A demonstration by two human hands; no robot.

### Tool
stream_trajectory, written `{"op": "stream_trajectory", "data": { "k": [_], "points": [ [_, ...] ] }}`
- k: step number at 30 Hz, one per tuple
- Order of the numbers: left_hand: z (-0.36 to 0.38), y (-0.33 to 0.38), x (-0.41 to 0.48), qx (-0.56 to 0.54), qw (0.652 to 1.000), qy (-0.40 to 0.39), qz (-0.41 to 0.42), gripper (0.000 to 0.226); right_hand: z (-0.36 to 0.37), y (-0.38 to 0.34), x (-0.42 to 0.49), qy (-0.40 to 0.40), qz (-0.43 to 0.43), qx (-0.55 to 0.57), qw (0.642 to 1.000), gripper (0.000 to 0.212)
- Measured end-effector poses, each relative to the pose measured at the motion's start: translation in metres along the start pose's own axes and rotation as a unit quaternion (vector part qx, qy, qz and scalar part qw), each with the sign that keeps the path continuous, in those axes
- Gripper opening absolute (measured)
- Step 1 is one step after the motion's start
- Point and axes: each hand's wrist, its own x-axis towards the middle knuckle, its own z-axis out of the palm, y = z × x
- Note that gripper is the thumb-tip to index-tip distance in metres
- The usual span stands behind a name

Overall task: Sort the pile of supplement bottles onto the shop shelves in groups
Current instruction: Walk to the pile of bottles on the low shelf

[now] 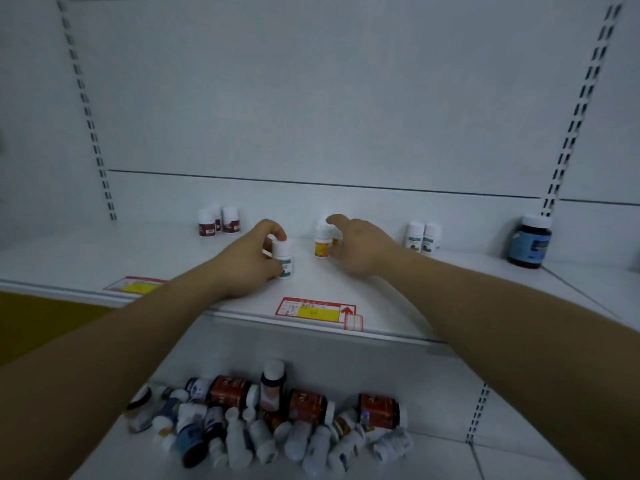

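My left hand (251, 259) grips a small white bottle with a green label (284, 259), upright on the upper shelf (398, 299). My right hand (360, 247) reaches among small white bottles with orange labels (322, 244); its fingers curl around one that is mostly hidden. On the same shelf stand three maroon-labelled bottles (218, 221) at the back left, two green-labelled white bottles (422, 237) to the right, and a large dark bottle with a blue label (530, 242) at the far right. A pile of mixed bottles (270, 420) lies on the lower shelf.
Red and yellow price tags (318, 311) lie flat at the upper shelf's front edge, with another price tag (135, 285) to the left. Slotted metal uprights (575, 116) frame the white back panel. A yellow-brown surface (41, 320) shows at the left.
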Motion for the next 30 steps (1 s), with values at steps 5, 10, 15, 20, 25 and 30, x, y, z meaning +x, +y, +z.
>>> {"op": "stream_trajectory", "data": {
  "k": [5, 10, 15, 20, 25, 30],
  "points": [
    [0.01, 0.015, 0.009, 0.017, 0.999, -0.041, 0.024, 0.039, -0.006, 0.011, -0.003, 0.025, 0.02, -0.025, 0.999, 0.045],
    [0.049, 0.057, 0.026, 0.066, 0.989, -0.103, 0.083, 0.04, -0.028, 0.05, -0.032, -0.003, 0.061, -0.096, 0.994, 0.035],
    [0.092, 0.098, 0.044, 0.084, 0.979, -0.126, 0.134, 0.039, -0.054, 0.105, -0.078, -0.081, 0.143, -0.135, 0.977, 0.047],
    [0.123, 0.119, 0.061, 0.082, 0.976, -0.123, 0.157, 0.04, -0.073, 0.158, -0.112, -0.146, 0.222, -0.113, 0.957, 0.075],
    [0.138, 0.126, 0.08, 0.1, 0.976, -0.094, 0.166, 0.038, -0.064, 0.182, -0.116, -0.198, 0.233, -0.137, 0.942, 0.087],
    [0.143, 0.123, 0.099, 0.147, 0.974, -0.073, 0.153, 0.035, -0.06, 0.186, -0.111, -0.21, 0.234, -0.135, 0.94, 0.085]
  ]
}}
